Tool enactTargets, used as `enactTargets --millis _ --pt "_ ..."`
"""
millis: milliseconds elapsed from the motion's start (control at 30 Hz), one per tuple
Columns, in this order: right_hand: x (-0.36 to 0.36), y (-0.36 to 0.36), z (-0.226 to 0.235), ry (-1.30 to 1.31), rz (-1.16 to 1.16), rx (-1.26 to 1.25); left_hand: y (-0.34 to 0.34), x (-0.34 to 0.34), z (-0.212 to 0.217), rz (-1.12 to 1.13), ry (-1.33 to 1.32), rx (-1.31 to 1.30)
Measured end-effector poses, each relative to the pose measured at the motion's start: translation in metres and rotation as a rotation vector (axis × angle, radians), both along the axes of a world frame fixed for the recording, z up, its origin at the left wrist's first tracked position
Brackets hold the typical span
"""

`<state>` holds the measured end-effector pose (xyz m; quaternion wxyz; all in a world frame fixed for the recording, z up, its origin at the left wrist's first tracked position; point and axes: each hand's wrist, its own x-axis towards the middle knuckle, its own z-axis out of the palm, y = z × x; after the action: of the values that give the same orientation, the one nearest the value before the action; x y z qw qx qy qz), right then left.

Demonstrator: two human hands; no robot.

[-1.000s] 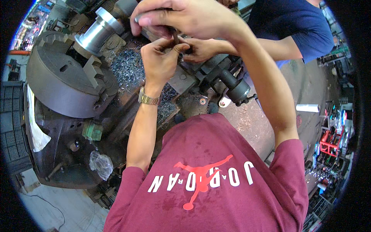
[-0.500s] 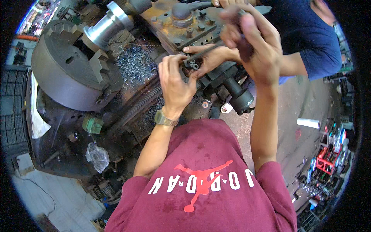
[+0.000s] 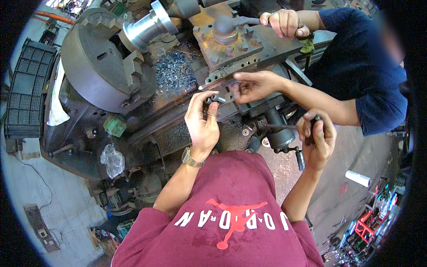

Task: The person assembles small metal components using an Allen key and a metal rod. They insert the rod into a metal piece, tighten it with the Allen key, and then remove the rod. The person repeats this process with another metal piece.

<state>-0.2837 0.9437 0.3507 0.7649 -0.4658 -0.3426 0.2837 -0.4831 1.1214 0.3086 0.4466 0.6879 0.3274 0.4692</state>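
My left hand [image 3: 202,129], with a watch on the wrist, pinches a small dark cylindrical metal piece [image 3: 215,99] between thumb and fingers. It is over the lathe bed, and a hole shows in one end of the piece. Off to the right, my right hand [image 3: 319,138] is closed around a thin dark rod-shaped tool [image 3: 282,127], whose shaft points left, apart from the piece. Close to my left hand is a co-worker's hand [image 3: 255,86], blurred, with fingers partly spread. The co-worker's other hand [image 3: 287,23] grips the lever of the tool post [image 3: 224,33].
A large lathe chuck [image 3: 89,66] stands at the left, with a shiny turned metal workpiece [image 3: 149,29] beside its jaws. Metal chips [image 3: 173,73] pile up behind the bed. A cylindrical handwheel housing [image 3: 279,131] juts out between my hands. A white roll [image 3: 358,179] lies on the floor.
My right hand has come down and toward me, drawing the rod-shaped tool away from my left hand. The co-worker's near hand has parted from the small metal piece, which stays in my left hand.
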Motion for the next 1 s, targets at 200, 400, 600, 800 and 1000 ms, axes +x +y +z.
enactTargets --millis 200,400,600,800,1000 --pt "0.005 -0.036 -0.019 0.010 0.022 -0.249 -0.029 0.000 0.019 -0.266 -0.557 -0.742" --pt "0.005 -0.056 -0.012 0.006 0.131 -0.416 -0.066 0.017 0.042 -0.421 -0.798 -1.006" --pt "0.004 -0.067 0.007 -0.021 0.206 -0.398 -0.111 0.030 0.049 -0.506 -0.807 -1.052" --pt "-0.005 -0.067 0.016 -0.203 0.173 -0.255 -0.154 0.021 0.049 -0.450 -0.623 -0.989" --pt "-0.037 -0.092 0.016 -0.255 0.080 -0.273 -0.182 -0.014 0.047 -0.436 -0.495 -0.900"
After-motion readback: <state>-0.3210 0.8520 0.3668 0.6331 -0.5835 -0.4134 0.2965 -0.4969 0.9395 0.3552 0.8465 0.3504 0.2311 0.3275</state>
